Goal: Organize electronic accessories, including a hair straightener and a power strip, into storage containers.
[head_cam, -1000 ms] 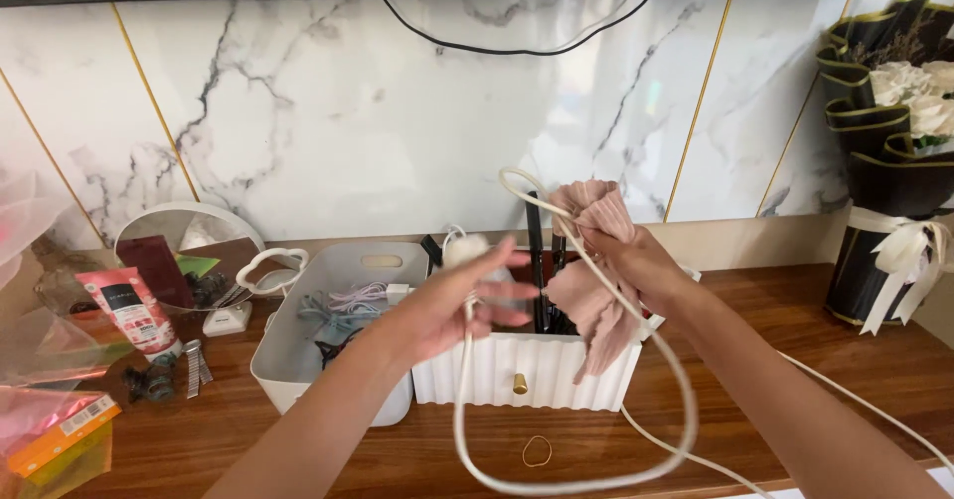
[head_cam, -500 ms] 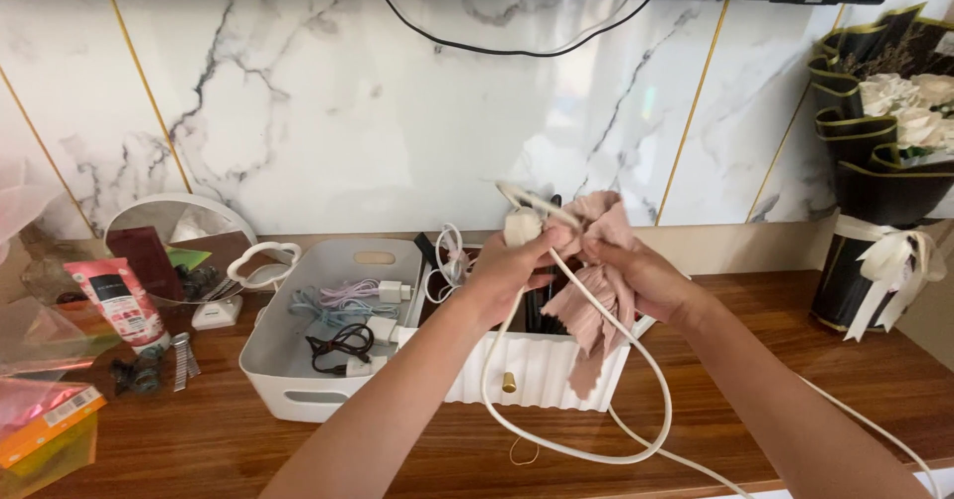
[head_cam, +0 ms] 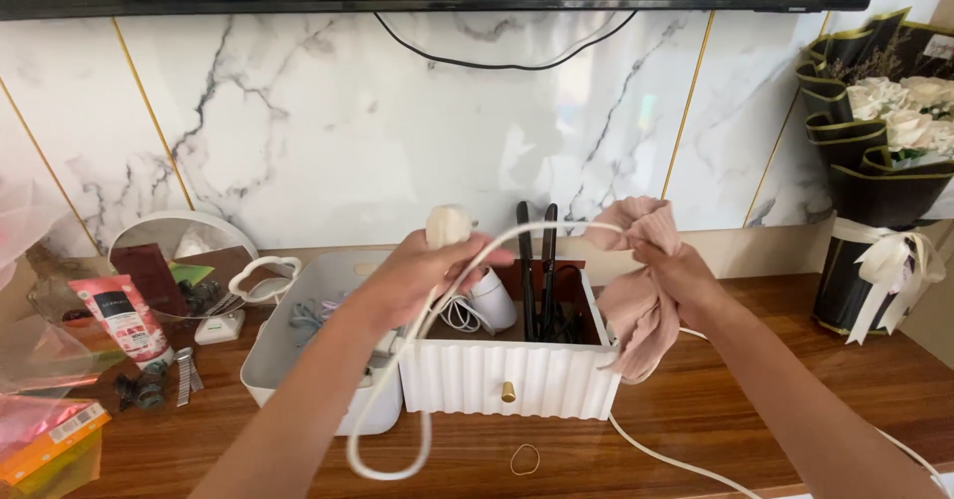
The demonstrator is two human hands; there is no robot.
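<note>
My left hand (head_cam: 417, 272) grips a thick white cable (head_cam: 393, 380) near its plug end (head_cam: 448, 225), held above a white ribbed box (head_cam: 507, 378). A loop of the cable hangs down in front of the box. My right hand (head_cam: 684, 278) holds a pink cloth pouch (head_cam: 641, 305) together with the cable, to the right above the box. The cable stretches between both hands and trails off over the wooden tabletop (head_cam: 755, 410) to the lower right. Inside the box stand a black hair straightener (head_cam: 535, 260) and a small white device (head_cam: 491, 298).
A white tub (head_cam: 288, 345) with coiled cables sits left of the box. Further left are a round mirror (head_cam: 174, 246), a pink tube (head_cam: 124, 320), clips and plastic wrappers. A rubber band (head_cam: 525, 458) lies in front. A black-wrapped flower bouquet (head_cam: 879, 161) stands at the right against the marble wall.
My hands have moved apart: the left went left with the plug end, the right went right with the pouch. The cable is now pulled across between them and the hanging loop shifted left.
</note>
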